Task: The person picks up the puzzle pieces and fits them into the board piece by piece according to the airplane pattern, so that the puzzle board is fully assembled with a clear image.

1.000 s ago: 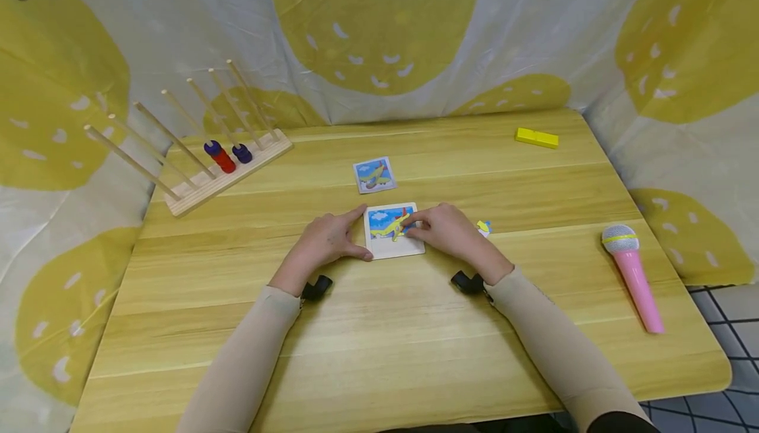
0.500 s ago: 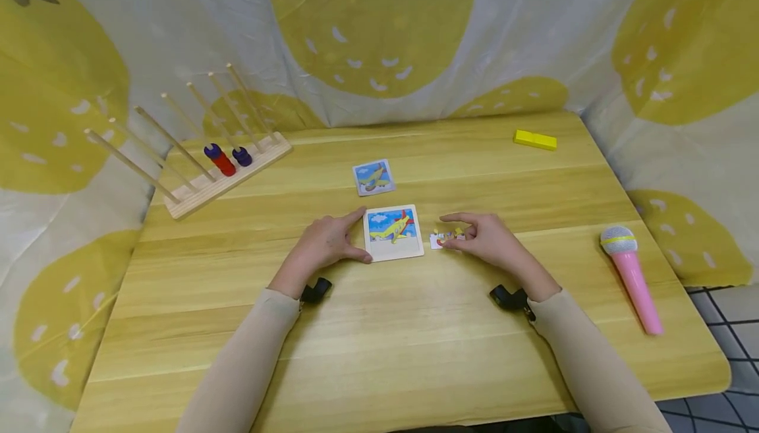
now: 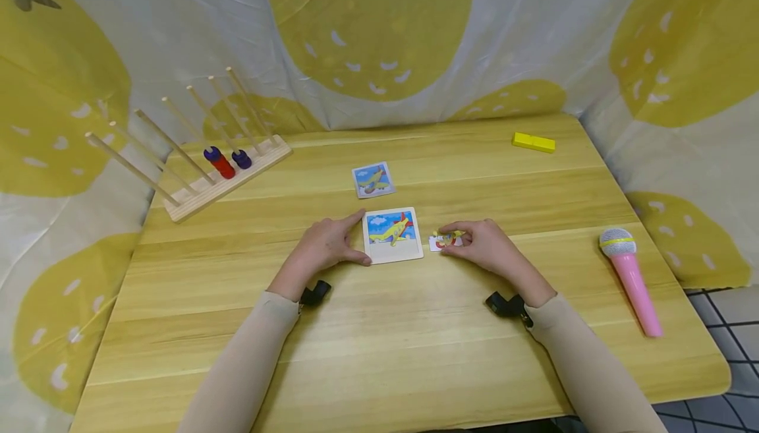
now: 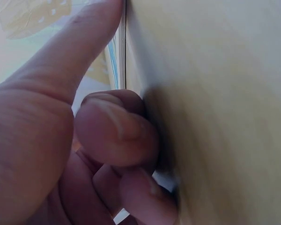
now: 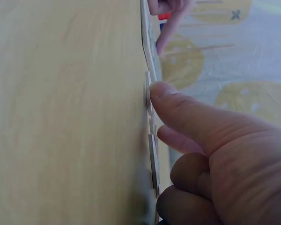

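Note:
A white-framed puzzle board (image 3: 396, 252) lies flat, its upper part filled by a yellow airplane picture; a plain band runs along the bottom. My left hand (image 3: 323, 242) rests at the board's left side, its index finger at the upper corner and thumb at the lower one. To the right lie small colored puzzle pieces (image 3: 435, 244), low and flat in the right wrist view. My right hand (image 3: 489, 245) reaches over them and pinches one puzzle piece (image 5: 148, 96) between thumb and index finger; the fingers partly cover the pieces.
Behind the board lies a card (image 3: 373, 180) with the same airplane picture. A wooden peg rack (image 3: 196, 203) with red and blue rings stands back left. A yellow block (image 3: 534, 142) is at back right, a pink toy microphone (image 3: 637, 294) at right.
My right hand has moved from the board's right side to the loose pieces, its thumb and index finger closing in on one. My left hand stays at the board.

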A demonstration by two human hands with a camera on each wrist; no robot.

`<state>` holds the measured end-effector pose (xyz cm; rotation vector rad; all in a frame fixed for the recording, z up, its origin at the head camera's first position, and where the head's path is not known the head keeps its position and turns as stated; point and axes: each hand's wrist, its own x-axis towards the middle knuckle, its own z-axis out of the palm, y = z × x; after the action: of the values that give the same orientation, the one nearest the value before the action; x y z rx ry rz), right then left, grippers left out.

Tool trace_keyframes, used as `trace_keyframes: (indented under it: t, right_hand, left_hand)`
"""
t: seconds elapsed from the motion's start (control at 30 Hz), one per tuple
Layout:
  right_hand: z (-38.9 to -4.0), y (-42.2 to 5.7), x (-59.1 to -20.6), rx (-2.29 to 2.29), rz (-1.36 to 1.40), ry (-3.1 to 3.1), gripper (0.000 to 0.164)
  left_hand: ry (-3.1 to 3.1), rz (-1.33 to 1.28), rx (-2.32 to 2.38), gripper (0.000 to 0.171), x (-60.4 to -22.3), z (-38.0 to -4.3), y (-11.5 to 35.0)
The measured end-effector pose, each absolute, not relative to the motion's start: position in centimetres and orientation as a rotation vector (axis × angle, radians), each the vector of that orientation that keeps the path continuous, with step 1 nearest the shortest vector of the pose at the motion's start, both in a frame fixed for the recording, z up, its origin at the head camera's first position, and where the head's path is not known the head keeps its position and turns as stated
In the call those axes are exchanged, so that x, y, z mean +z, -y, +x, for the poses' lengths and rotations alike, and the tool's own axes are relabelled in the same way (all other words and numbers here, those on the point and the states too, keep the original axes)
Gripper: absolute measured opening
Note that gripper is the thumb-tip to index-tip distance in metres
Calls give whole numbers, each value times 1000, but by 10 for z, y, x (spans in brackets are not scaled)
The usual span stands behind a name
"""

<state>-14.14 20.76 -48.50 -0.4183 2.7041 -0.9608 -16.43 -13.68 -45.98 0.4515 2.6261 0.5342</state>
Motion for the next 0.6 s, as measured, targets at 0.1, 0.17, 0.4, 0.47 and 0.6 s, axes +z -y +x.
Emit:
trace_keyframes:
  t: [0.1,0.17,0.4,0.47,0.6]
  right_hand:
    - [-141,-206,-484,-945,-426,-2717,38]
    - [-141,-206,-483,-932,-428,-2725,38]
    - [-139,-204,-483,-920,-417,-2735,34]
    - [-139,-204,-483,-919,-416,-2743,33]
    - [-139,-203,-483,-916,-410,-2754,32]
  left_hand:
    - [-2626,449,530,114,-459,-165,137]
    - [-2627,449,528,114,-459,-164,137]
    - [-2626,451,535,113,-460,-163,137]
    - [-2625,451,536,113,-460,-163,137]
    - [-2630,453,534,112,-460,-163,137]
